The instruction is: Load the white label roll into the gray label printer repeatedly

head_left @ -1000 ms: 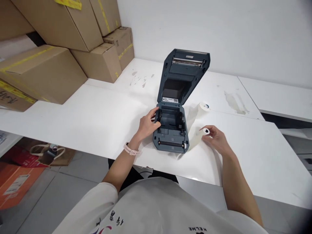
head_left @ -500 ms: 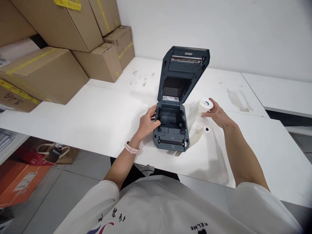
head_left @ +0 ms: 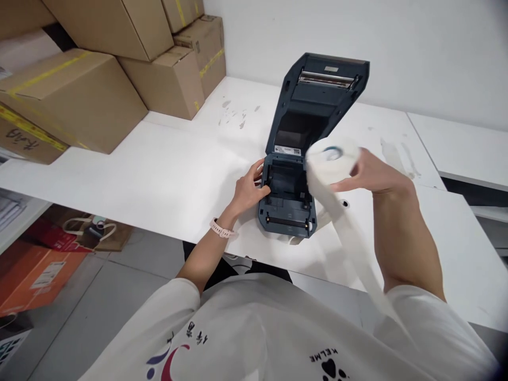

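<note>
A dark blue-grey label printer (head_left: 286, 212) stands on the white table with its lid (head_left: 304, 103) raised. Its inner bay is bare. My left hand (head_left: 248, 190) grips the printer's left edge, thumb over the rim and fingers along the outer side. Up beside the right rim of the printer, my right hand (head_left: 377, 172) holds a white label roll (head_left: 323, 168), closed round its right side. A long loose strip (head_left: 357, 251) trails from that roll down towards my shirt. Behind the strip, the dark core of a smaller roll (head_left: 344, 203) shows on the table.
Cardboard boxes (head_left: 79, 98) with yellow tape are stacked at the back left, against the white wall (head_left: 317, 26). Below the table at left lie an orange box (head_left: 42, 278) and a paper bag (head_left: 115, 238). Grey stains mark the tabletop (head_left: 190, 169).
My right hand has lifted the label roll off the table and brought it up and left, close to the printer, pulling its strip out long. My left hand keeps its grip.
</note>
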Available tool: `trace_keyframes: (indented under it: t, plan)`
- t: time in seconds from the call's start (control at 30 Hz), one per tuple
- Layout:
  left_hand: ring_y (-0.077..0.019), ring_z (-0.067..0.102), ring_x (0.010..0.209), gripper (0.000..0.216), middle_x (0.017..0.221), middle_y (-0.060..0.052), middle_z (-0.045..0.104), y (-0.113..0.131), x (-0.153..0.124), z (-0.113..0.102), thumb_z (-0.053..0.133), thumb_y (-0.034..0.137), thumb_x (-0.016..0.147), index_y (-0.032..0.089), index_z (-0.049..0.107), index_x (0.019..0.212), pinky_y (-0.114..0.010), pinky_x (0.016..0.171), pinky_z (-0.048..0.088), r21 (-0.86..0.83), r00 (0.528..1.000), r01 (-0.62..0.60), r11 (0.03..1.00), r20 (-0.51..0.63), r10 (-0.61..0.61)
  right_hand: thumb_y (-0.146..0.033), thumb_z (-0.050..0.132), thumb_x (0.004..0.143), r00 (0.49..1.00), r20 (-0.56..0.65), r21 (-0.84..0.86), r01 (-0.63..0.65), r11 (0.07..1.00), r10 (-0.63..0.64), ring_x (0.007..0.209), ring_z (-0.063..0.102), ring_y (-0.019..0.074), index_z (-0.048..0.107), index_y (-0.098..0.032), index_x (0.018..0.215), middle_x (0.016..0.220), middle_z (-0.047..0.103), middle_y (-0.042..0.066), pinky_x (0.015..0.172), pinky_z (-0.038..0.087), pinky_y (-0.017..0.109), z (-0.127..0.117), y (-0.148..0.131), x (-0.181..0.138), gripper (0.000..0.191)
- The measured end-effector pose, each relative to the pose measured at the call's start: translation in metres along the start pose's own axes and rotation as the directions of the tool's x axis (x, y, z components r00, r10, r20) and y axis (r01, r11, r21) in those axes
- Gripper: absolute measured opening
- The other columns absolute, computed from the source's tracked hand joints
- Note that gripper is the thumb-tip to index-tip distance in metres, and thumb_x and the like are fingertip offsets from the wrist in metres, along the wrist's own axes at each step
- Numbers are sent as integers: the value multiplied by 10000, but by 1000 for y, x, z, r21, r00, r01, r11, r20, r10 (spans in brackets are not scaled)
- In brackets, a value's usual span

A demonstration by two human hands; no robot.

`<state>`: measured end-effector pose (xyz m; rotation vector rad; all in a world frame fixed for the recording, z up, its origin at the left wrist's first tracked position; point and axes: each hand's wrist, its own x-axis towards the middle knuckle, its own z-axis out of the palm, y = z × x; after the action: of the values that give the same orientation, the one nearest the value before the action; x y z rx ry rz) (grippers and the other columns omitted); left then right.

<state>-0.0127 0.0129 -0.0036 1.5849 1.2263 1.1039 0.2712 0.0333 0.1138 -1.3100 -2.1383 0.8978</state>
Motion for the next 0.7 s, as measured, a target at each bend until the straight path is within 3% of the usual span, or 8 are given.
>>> trace_keyframes:
  t: [0.1,0.17,0.23,0.37,0.47,0.6,0.7]
  plan:
    - [-316,653,1338,866,1478,-91,658,-5,1,-1,659,190,714,290,437,1546,-492,1095,550,22,1000,7,1000,9,-7,-433,835,674,965,263,-402,100,910,10,1071,674,324,664,-229,1237,1215,725,86,887,531,434,23,-41,21,622]
    - [-319,650,1342,885,1503,-114,635,-9,2,-1,659,195,719,277,410,1564,-505,1107,541,21,1000,17,1000,17,-18,-399,802,675,951,300,-603,128,787,75,1073,669,347,657,-237,1224,1200,714,95,853,521,434,39,-48,33,590]
    - [-320,636,1361,900,1523,-117,616,-12,2,-1,651,198,728,282,380,1582,-518,1118,532,10,999,18,1000,28,-18,-397,782,684,937,322,-683,133,718,133,1067,670,350,647,-230,1227,1187,708,107,829,516,422,54,-43,43,584]
    - [-329,608,1394,906,1550,-97,592,-14,2,-1,637,196,739,307,359,1595,-532,1142,511,17,999,26,1000,43,-27,-408,749,749,927,347,-715,163,680,143,1079,674,355,642,-185,1257,1186,703,143,914,512,450,69,-23,51,565]
    - [-331,595,1408,912,1553,-91,589,-11,1,-2,628,194,737,302,351,1599,-518,1151,504,27,998,37,999,41,-38,-412,691,845,930,360,-683,207,700,77,1170,651,385,605,-145,1361,1273,680,187,1008,497,508,71,-17,45,588]
    - [-324,596,1407,907,1553,-100,589,-7,0,-2,616,184,732,290,357,1595,-501,1145,507,10,998,49,999,45,-49,-426,547,991,959,237,-558,265,787,-156,1304,599,381,579,-149,1441,1419,633,185,1062,509,534,73,-23,6,529]
    - [-331,609,1390,903,1552,-102,590,-6,0,-2,620,183,732,287,366,1592,-518,1142,509,-11,997,60,998,43,-60,-414,487,1048,967,98,-463,254,849,-235,1288,637,332,621,-199,1418,1432,650,149,1046,556,511,88,-29,-36,448]
